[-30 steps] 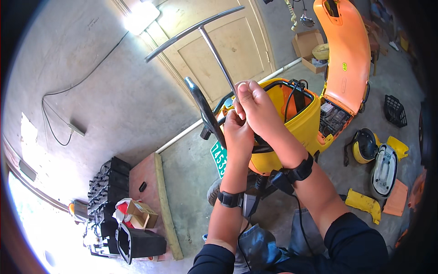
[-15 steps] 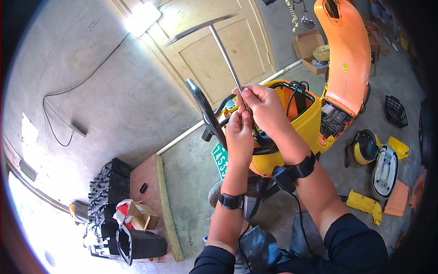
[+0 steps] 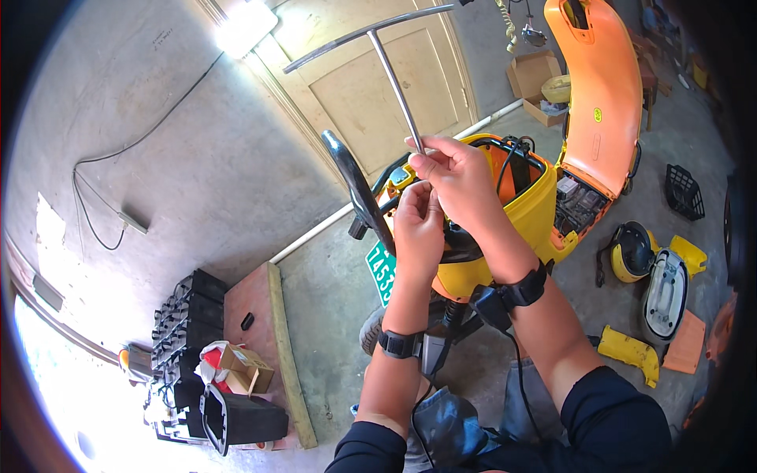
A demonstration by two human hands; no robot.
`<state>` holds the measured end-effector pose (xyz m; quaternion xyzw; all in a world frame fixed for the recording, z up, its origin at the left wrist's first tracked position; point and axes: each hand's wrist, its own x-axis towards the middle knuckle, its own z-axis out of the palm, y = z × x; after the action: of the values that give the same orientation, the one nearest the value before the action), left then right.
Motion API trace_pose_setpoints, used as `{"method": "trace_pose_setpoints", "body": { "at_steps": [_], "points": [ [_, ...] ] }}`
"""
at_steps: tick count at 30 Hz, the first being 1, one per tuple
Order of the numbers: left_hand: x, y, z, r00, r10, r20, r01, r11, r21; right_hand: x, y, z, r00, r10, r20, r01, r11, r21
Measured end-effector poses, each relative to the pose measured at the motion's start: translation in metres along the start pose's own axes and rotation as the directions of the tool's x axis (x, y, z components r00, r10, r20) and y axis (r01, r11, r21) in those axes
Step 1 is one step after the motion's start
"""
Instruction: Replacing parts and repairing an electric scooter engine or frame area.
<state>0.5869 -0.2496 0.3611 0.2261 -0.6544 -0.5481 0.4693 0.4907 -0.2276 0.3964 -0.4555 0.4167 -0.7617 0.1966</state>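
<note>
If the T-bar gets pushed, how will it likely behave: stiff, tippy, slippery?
The T-bar is probably stiff: its shaft looks straight and metallic. It seems apt to tip or twist, as the long crossbar sits well away from where it's held. The shaft's smooth shine suggests it could slip.

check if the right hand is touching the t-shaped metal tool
Touching. The head view shows the right hand gripping the T-shaped metal tool by its shaft, which runs straight into the pinch of the fingers.
</note>
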Motion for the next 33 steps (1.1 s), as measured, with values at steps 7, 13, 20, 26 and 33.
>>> {"method": "trace_pose_setpoints", "body": {
  "at_steps": [7,13,20,26,33],
  "points": [
    [0.0,0.001,0.002,1.0,-0.006,0.017,0.007,0.998,-0.063,-0.001,-0.009,0.001,0.99,0.134,0.037,-0.137,0.984,0.112],
    [0.0,-0.002,0.001,0.999,0.021,0.045,-0.017,0.997,-0.079,-0.001,-0.008,0.003,0.998,0.01,0.068,-0.008,1.0,-0.029],
    [-0.002,0.003,0.003,0.997,0.041,0.061,-0.04,0.999,-0.014,0.0,-0.015,-0.005,0.993,0.019,0.115,-0.018,1.0,-0.006],
    [-0.024,0.016,-0.007,0.959,0.151,0.242,-0.282,0.372,0.884,0.002,-0.018,-0.011,0.986,0.104,0.13,-0.122,0.982,0.142],
    [-0.023,0.015,-0.003,0.988,0.078,0.135,-0.155,0.389,0.908,0.003,-0.019,-0.017,0.992,0.033,0.121,-0.04,0.997,0.062]
  ]
}}
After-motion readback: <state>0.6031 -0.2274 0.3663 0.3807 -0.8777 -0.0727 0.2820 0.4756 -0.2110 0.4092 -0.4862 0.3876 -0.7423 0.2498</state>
